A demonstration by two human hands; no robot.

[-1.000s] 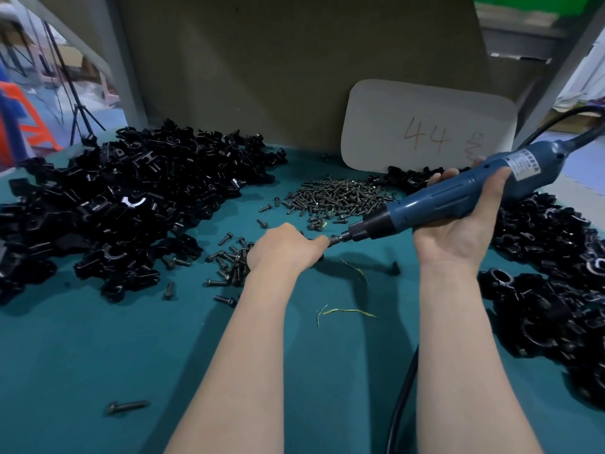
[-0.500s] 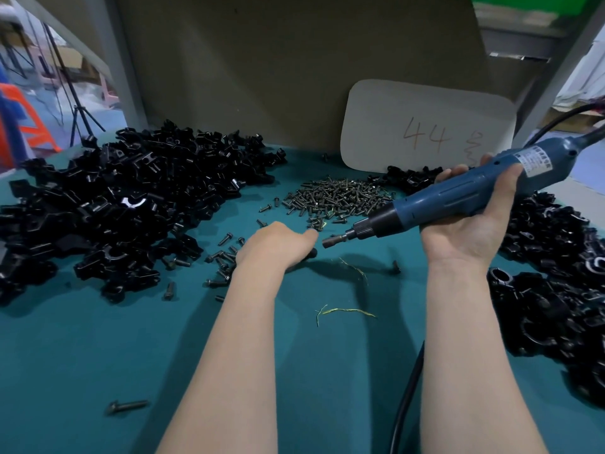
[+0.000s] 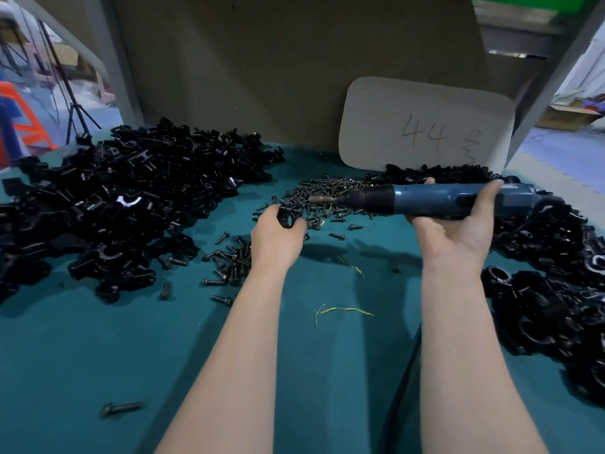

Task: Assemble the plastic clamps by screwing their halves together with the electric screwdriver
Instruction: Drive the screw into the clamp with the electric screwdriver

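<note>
Nearest on the teal mat (image 3: 98, 355) there's one stray screw (image 3: 121, 408) at the left, then a bit of yellow thread (image 3: 343, 311) between the forearms. Further out, the left hand (image 3: 278, 239) has its fingers curled round a black clamp (image 3: 288, 218), right at the near-left edge of the screw pile (image 3: 330, 191). The right hand (image 3: 458, 229), palm up, grips the blue electric screwdriver (image 3: 435, 199). It's held roughly level with the bit pointing left, tip near the clamp but not touching. Black clamp parts are heaped on the left (image 3: 131, 198), with another heap on the right (image 3: 556, 290). A white card (image 3: 425, 126) marked 44 leans at the back.
</note>
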